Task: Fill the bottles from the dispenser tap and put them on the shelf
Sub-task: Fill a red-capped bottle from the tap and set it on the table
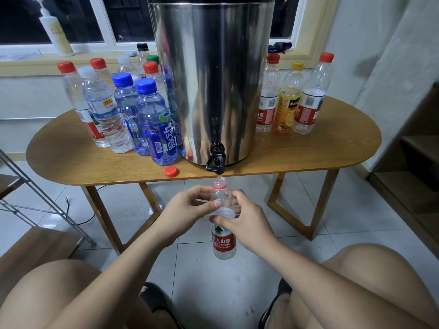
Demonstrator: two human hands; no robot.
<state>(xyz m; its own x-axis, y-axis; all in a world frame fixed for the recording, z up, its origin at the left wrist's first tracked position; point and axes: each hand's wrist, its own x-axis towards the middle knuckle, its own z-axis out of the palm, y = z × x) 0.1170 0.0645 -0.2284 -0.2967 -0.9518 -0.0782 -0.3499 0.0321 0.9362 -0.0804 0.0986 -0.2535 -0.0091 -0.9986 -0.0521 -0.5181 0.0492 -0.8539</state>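
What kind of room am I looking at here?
Probably a room in a home: an oval wooden table on a pale tiled floor, a white-framed window behind, and a tall stainless-steel water dispenser.

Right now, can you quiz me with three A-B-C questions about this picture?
1. Where is the loose red cap? A on the table by the dispenser; B on the floor; C on the windowsill.
2. What colour cap has the orange juice bottle? A blue; B yellow; C green.
3. The held bottle is: A capped; B open under the tap; C lying down.
Answers: 1 A, it lies left of the tap. 2 B, its cap is yellow. 3 B, its mouth is bare.
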